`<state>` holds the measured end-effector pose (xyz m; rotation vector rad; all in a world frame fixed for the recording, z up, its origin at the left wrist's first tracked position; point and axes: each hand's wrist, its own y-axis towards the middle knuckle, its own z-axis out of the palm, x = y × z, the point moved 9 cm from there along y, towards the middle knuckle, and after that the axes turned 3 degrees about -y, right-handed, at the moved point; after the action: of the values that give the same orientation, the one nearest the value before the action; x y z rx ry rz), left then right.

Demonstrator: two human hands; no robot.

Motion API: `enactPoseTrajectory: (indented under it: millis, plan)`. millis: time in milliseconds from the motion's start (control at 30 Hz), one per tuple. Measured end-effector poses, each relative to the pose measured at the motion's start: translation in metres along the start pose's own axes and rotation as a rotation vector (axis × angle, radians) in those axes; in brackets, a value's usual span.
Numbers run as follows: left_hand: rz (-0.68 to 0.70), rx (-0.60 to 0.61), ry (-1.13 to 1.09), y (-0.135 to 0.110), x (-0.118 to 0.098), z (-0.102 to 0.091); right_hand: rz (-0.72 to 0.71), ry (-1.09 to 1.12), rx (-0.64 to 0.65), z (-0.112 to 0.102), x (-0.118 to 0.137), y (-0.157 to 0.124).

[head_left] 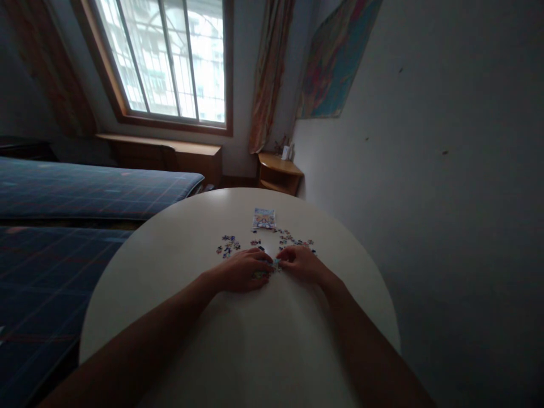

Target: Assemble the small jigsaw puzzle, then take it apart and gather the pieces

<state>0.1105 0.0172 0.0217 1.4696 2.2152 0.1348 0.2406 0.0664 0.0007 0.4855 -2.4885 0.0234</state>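
Your bare forearms [164, 317] angle inward; your left hand [242, 269] is palm-down, thumb [250, 284] spread from its fingers [258, 256], while your right hand [302, 263] curls inward, its exact closure unclear.

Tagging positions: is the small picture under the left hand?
No, the small picture lies on the white table beyond the left hand and right hand.

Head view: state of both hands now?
Left hand: open, thumb and fingers apart over puzzle pieces.
Right hand: fingers curled, tips at a pale piece; whether gripped, cannot tell.
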Motion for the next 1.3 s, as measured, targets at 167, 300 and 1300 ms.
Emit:
enactPoseTrajectory:
  millis: [167,300,1300]
  plan:
    - [-0.006,-0.002,0.009,0.000,0.002,0.002,-0.005,0.041,0.012,0.000,-0.003,0.000]
    - [-0.017,0.001,0.018,0.000,0.002,0.002,0.007,0.116,0.070,-0.001,-0.004,-0.001]
    - [-0.028,0.002,0.012,-0.001,0.002,0.002,0.154,-0.042,-0.280,-0.048,-0.034,-0.007]
